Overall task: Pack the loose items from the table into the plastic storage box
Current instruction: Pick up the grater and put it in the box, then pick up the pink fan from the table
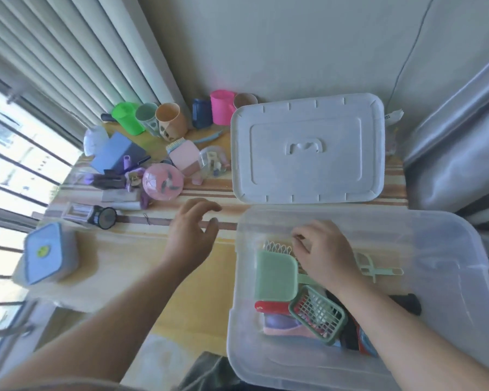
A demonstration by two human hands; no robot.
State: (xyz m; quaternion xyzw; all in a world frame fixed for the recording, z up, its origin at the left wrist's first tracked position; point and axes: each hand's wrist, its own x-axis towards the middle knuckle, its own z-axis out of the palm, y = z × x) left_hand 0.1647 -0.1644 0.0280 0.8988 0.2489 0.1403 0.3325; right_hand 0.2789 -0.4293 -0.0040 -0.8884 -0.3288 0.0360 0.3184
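The clear plastic storage box (pixel 449 280) stands at the front right of the table. Inside it lie a pale green scoop (pixel 275 275), a green mesh basket (pixel 318 314), a pale green spoon-like tool (pixel 378 268) and some red and pink items. My right hand (pixel 325 252) is inside the box, fingers curled down on the comb-like edge of the green scoop. My left hand (pixel 191 235) hovers over the table left of the box, fingers spread, holding nothing. Loose items lie further back, among them a pink ball (pixel 163 182).
The box's white lid (pixel 308 148) lies flat behind the box. Cups in green (pixel 127 117), beige (pixel 171 119), navy and pink (pixel 222 107) stand along the wall. A blue lidded container (pixel 50 252) sits front left, a black-rimmed jar (pixel 103 217) beside it. Window and blinds at left.
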